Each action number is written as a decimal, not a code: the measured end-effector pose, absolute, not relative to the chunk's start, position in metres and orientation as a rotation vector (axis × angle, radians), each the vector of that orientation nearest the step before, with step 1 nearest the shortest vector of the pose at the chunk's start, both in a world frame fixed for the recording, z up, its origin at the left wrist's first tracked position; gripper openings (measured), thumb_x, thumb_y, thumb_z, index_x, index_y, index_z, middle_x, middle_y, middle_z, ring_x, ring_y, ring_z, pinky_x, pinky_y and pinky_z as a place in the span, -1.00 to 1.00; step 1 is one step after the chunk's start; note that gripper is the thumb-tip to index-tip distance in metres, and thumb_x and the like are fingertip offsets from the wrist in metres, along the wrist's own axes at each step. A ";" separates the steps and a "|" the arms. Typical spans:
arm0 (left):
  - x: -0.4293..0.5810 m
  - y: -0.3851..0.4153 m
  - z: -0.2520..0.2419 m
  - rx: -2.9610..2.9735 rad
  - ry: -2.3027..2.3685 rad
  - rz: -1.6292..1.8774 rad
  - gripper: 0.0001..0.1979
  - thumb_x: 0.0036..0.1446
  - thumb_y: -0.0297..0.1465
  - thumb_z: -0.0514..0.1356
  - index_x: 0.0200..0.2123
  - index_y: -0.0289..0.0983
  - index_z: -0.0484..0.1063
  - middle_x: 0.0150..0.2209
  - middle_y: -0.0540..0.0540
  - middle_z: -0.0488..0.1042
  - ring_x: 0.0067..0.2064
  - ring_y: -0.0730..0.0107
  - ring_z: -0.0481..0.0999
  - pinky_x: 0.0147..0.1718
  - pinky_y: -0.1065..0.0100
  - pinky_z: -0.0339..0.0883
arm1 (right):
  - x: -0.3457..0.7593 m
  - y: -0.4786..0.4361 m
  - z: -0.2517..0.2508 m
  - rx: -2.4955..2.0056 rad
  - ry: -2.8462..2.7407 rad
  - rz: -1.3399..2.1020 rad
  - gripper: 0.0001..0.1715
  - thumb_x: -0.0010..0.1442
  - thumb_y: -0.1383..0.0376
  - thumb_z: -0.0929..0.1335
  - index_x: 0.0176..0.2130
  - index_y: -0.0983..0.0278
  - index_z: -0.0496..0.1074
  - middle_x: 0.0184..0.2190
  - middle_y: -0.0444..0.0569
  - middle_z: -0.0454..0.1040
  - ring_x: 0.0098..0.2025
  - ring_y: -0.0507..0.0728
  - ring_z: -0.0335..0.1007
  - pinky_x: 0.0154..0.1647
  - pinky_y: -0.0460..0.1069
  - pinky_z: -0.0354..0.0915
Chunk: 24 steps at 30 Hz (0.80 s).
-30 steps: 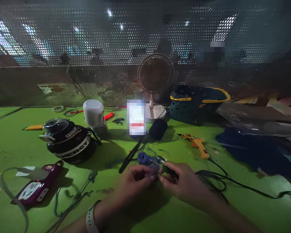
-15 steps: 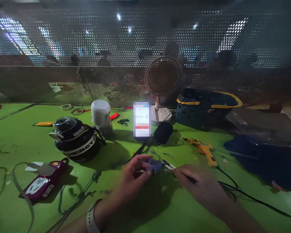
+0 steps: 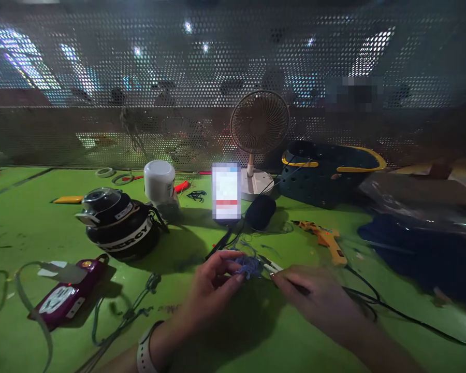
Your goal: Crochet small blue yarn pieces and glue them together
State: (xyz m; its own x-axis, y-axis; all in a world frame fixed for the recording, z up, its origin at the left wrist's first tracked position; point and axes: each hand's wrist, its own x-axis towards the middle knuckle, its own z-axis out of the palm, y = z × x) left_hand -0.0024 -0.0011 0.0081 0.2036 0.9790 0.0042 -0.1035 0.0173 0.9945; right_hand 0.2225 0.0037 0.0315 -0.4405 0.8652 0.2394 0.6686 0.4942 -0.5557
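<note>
My left hand (image 3: pixel 219 280), wearing a white watch strap on its wrist, pinches a small bundle of blue-purple yarn (image 3: pixel 249 266) between thumb and fingers. Loose strands stick out around the bundle. My right hand (image 3: pixel 310 295) is closed around a pair of scissors (image 3: pixel 271 265); its handles are mostly hidden by the fingers. The pale blades point left, with their tips close beside the yarn; I cannot tell whether they touch it. Just beyond my hands lies a dark ball of yarn (image 3: pixel 261 212), with thin loose threads near it.
On the green table (image 3: pixel 202 331) stand a lit phone (image 3: pixel 226 191), a fan (image 3: pixel 259 124), a black bottle (image 3: pixel 120 228), and a white-capped jar (image 3: pixel 159 181). A yellow glue gun (image 3: pixel 326 241) trails its cable at right. Left lies a purple power strip (image 3: pixel 68 295); a dark basket (image 3: pixel 326 176) stands behind.
My right hand and the scissors have shifted slightly left, closer to the yarn. My left hand keeps its pinch, and the whole view has moved a little.
</note>
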 end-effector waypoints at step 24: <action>0.000 -0.002 0.009 1.191 0.984 1.133 -0.76 0.09 -0.40 0.31 -0.13 -0.22 0.46 -0.30 -0.04 0.56 -0.25 0.43 0.52 -0.30 0.49 0.38 | 0.222 0.005 0.030 -1.258 -2.221 0.540 -0.48 0.36 0.14 0.21 -0.57 0.26 0.37 -0.65 -0.20 0.28 -0.59 -0.03 0.21 -0.54 -0.08 0.05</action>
